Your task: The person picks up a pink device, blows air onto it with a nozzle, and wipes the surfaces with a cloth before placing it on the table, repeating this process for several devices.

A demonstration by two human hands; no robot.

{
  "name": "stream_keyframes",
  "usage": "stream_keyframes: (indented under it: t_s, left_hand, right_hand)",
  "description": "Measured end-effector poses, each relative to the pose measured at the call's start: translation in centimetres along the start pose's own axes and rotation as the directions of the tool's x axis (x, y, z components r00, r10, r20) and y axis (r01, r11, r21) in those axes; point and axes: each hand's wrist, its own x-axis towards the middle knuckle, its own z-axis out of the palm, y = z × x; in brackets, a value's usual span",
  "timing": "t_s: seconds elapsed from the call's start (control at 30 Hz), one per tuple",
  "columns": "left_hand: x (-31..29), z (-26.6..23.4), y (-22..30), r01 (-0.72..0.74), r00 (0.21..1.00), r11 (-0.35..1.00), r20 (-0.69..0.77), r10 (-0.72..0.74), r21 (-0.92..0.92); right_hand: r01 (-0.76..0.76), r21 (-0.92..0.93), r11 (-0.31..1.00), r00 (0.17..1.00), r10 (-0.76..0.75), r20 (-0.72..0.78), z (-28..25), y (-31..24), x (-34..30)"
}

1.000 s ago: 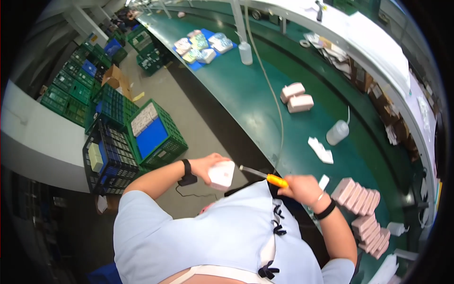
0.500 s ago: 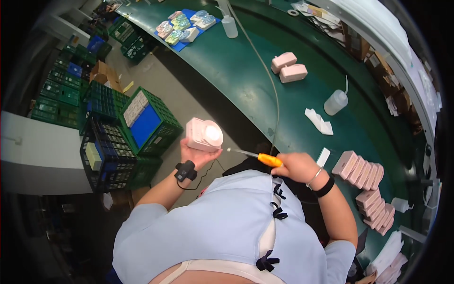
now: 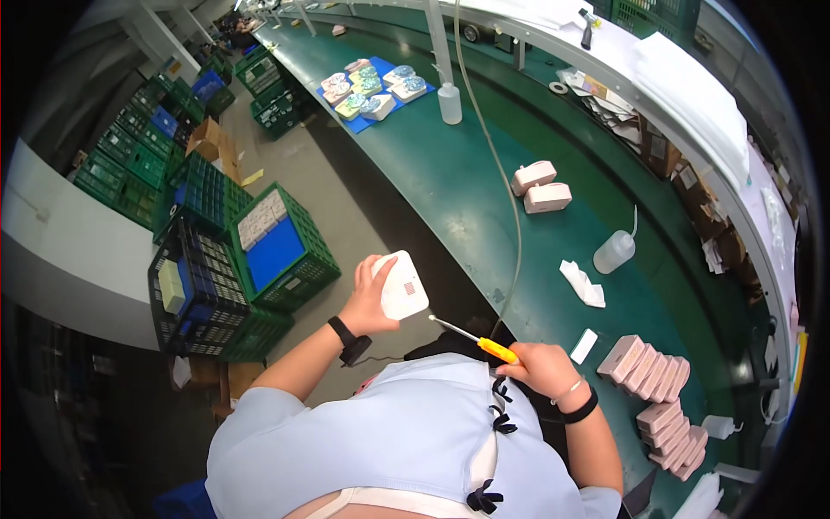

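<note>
White casing is gripped in the left hand, now turned flat face up and lowered from half a second ago; yellow-handled screwdriver is clasped in the right hand, tip just beside it, above the green bench

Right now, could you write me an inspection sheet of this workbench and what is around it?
Surface: long green curved bench, mostly bare in the middle.
Job's things: white rounded-square device held up in the left hand; yellow-handled screwdriver in the right hand, tip pointing toward the device.
Clutter: rows of pink cases by the right hand, two pink cases further up, two squeeze bottles, crumpled white cloth, blue mat with coloured parts.
Grippers: both hands closed, each on its item.
Cables: thin hose hanging down across the bench.
Surroundings: green and blue crates on the floor to the left.
</note>
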Motion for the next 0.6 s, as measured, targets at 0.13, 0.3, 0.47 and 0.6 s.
stream_keyframes:
  t_s: [0.13, 0.3, 0.47, 0.6]
  left_hand:
    - [2.1, 0.1, 1.6, -0.088, 0.99, 0.994, 0.108, 0.094, -0.057]
    - [5.6, 4.8, 5.5, 0.572, 0.783, 0.217, 0.605, 0.145, -0.791]
    - [9.6, 10.7, 10.6, 0.883, 0.467, -0.164, 0.778, 0.422, -0.441]
    - [11.4, 12.8, 12.2, 0.917, 0.399, -0.193, 0.817, 0.417, -0.349]
  right_hand:
    - [-0.066, 0.32, 0.945, 0.945, 0.162, -0.283, 1.1, 1.3, -3.5]
    - [-0.062, 0.725, 0.686, 0.772, 0.494, -0.401, 1.2, 1.8, -6.4]
    - [-0.019, 0.801, 0.598, 0.458, 0.717, -0.525, 1.9, 2.3, -6.8]
    - [0.035, 0.736, 0.676, 0.375, 0.674, -0.637, -0.1, 1.5, -4.5]
